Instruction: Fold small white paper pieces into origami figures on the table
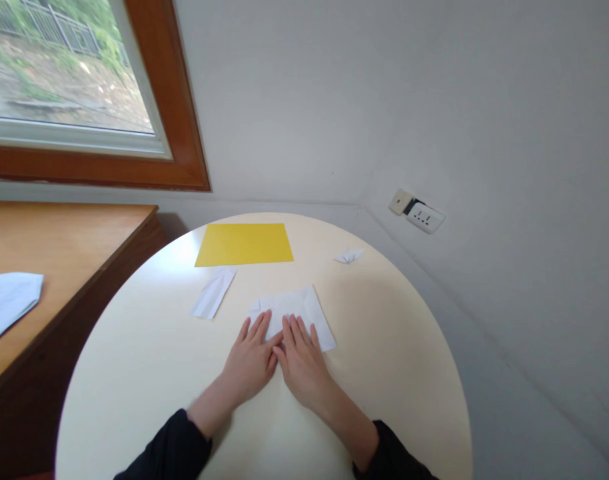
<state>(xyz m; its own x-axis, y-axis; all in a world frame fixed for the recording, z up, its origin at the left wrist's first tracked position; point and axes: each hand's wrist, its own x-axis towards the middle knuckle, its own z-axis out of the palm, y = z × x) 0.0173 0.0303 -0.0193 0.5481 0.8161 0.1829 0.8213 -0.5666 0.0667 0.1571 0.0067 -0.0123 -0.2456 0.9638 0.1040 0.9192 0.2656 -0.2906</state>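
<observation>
A folded sheet of white paper (309, 310) lies flat on the round cream table (149, 387), with creases and a small folded corner at its left. My left hand (252, 360) rests on the paper's near left part, fingers stretched out. Beside it, my right hand (302, 363) lies flat on the near edge, its fingers straight and pointing away from me. The thumbs and index fingers of both hands come close together at the middle of that edge. Both hands cover the paper's near edge.
A yellow sheet (244, 244) lies at the table's back. In front of it is a folded white paper strip (214, 293). A small folded paper figure (349, 255) sits at the back right. A wooden desk (69, 233) holding white papers (9, 300) stands left, below a window.
</observation>
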